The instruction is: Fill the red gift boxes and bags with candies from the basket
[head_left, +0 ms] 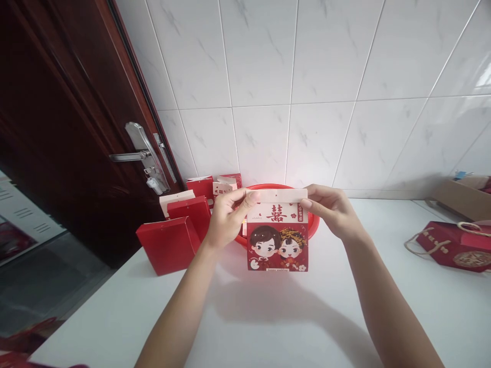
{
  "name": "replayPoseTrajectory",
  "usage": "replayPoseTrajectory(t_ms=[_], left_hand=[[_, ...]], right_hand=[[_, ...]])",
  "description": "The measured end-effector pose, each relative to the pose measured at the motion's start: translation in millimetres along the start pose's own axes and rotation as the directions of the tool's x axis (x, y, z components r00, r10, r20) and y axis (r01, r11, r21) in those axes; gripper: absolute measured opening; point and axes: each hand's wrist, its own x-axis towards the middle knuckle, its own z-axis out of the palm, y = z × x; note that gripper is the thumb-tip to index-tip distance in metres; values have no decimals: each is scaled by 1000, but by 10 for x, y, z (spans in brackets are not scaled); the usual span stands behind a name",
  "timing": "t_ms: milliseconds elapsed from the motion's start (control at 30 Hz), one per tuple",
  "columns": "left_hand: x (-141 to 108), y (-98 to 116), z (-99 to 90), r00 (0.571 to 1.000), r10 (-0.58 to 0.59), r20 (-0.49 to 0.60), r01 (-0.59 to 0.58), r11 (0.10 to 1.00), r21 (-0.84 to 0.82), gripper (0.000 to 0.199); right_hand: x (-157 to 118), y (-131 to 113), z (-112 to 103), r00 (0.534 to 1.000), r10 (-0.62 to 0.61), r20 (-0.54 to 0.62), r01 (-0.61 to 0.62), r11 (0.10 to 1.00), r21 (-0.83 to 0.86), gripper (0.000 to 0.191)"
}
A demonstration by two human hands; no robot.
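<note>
A red and white paper box (277,245) with two cartoon figures and a red character hangs upright above the white table. My left hand (230,214) pinches its upper left corner, thumb on the front. The upper right corner is between the thumb and fingers of my right hand (330,207). Along the top runs a pale flap (282,196), held at both ends. Behind the box a red plastic basket (268,186) is partly hidden; whatever lies in it is mostly covered.
Several red and pale boxes (166,245) stand at the table's left, near the dark door (76,92). On the right lie a red bag with cord handles (448,248) and a cardboard box (460,199). A tiled wall (326,66) rises behind the white table (268,332).
</note>
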Motion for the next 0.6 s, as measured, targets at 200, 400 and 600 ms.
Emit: replayPoseTrajectory(t_ms=[200, 400, 600], left_hand=[[-5, 4, 9, 1000, 22, -14, -21, 1000, 18, 46], [-5, 21, 35, 998, 53, -18, -53, 998, 45, 49], [-7, 15, 47, 998, 60, -31, -58, 995, 77, 51]], right_hand=[[1, 4, -4, 1000, 29, -11, -30, 999, -34, 29], [3, -20, -10, 1000, 22, -8, -23, 998, -54, 34], [-4, -46, -27, 1000, 12, 19, -11, 998, -62, 32]])
